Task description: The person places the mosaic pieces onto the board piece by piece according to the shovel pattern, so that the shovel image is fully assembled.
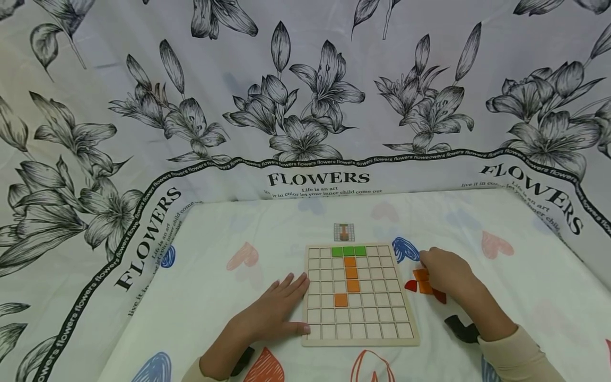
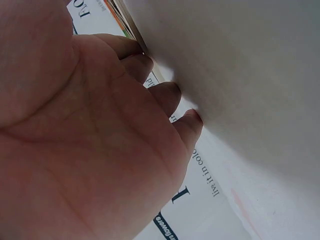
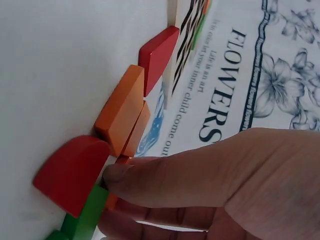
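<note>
My left hand (image 1: 267, 317) rests with spread fingers at the left edge of a wooden grid board (image 1: 367, 315), its thumb touching the lower left corner. In the board's top row lies a strip of green tiles (image 1: 349, 251). Several orange tiles (image 1: 351, 273) run down below it, the lowest set one column left. Beyond the right edge, my right hand (image 1: 446, 273) reaches into loose blocks. In the right wrist view its thumb and curled fingers pinch an orange block (image 3: 111, 201), partly hidden. Around it lie a red rounded block (image 3: 72, 175), a green block (image 3: 86, 215) and another orange block (image 3: 122, 110).
A small picture card (image 1: 344, 232) lies just behind the board. Another red block (image 3: 159, 57) is nearest the board. The white heart-print cloth (image 1: 281, 233) covers the table, and a flower-print curtain (image 1: 305, 132) hangs behind. A black wrist device (image 1: 460, 329) shows by the right forearm.
</note>
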`<state>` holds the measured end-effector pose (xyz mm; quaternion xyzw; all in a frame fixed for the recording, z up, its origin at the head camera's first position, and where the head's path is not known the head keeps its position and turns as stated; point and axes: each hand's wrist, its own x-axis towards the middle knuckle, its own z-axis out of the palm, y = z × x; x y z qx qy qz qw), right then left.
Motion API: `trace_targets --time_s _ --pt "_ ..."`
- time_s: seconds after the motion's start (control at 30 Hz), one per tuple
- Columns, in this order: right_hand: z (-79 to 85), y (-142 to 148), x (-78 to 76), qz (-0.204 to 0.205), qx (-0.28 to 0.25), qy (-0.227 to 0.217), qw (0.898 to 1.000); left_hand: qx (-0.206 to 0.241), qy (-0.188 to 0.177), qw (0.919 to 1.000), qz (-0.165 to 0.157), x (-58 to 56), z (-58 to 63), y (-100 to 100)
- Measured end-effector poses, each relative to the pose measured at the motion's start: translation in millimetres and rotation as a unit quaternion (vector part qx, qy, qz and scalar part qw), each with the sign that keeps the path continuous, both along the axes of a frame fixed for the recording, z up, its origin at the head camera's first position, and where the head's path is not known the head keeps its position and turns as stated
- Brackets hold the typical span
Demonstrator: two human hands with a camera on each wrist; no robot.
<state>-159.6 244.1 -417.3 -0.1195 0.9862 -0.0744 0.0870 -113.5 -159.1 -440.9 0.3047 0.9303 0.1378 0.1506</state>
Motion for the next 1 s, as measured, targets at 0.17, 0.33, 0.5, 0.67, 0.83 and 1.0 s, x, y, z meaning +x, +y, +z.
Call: trace_targets --time_s 0.17,0.33,0.5,0.67,0.83,1.0 --pt "0.1 -2.4 1.1 -0.001 -0.006 0.008 1.000 0.003 -0.002 1.0000 0.001 0.9 0.8 0.1" --pt "0.8 -5.3 3.7 0.015 -0.022 0.036 0.999 0.002 -0.001 1.0000 0.000 1.3 0.1 -0.1" --pt "0.7 -7.7 3.8 0.028 -0.024 0.054 0.998 -0.001 0.002 1.0000 0.001 0.6 -0.1 0.0" --pt "0.0 -10.7 3.5 0.032 -0.024 0.059 0.997 -0.001 0.002 1.0000 0.000 0.8 -0.1 0.0" --pt "0.6 -15.2 3.4 0.032 -0.038 0.061 0.997 0.000 0.005 1.0000 -0.004 1.4 0.2 -0.6" --pt "0.9 -20.2 4.4 0.039 -0.040 0.069 0.996 -0.001 0.004 1.0000 -0.002 0.7 -0.8 -0.5"
